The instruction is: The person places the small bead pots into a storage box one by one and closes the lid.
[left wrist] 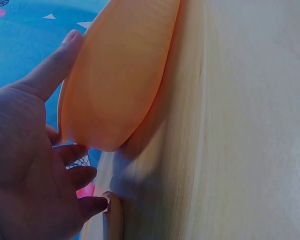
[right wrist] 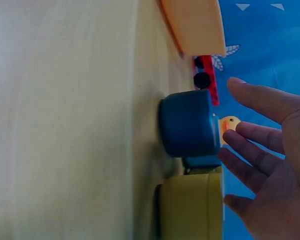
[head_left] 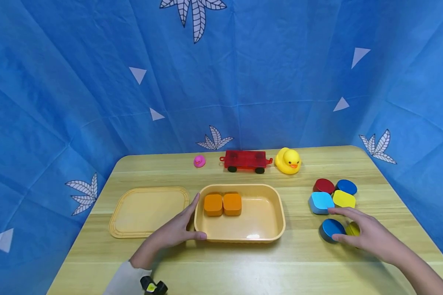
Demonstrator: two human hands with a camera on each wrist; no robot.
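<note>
In the head view, my left hand (head_left: 177, 229) holds the left end of a tan plastic box (head_left: 260, 213), its thumb at the front corner and fingers along the side. Two orange blocks (head_left: 222, 204) sit side by side in the box's left part. The left wrist view shows the thumb of that hand (left wrist: 25, 150) against the box (left wrist: 120, 75). My right hand (head_left: 371, 234) hovers over a dark blue round block (head_left: 330, 230) and a partly hidden yellow round block (head_left: 352, 228). Its fingers are spread beside the blue block (right wrist: 187, 124) in the right wrist view, gripping nothing.
Behind the right hand stand a light blue block (head_left: 321, 203), a yellow block (head_left: 344, 199), a dark red block (head_left: 323, 186) and a blue block (head_left: 346, 187). A tan lid (head_left: 149, 211) lies left. At the back are a pink duck (head_left: 199, 161), red wagon (head_left: 245, 159) and yellow duck (head_left: 288, 161).
</note>
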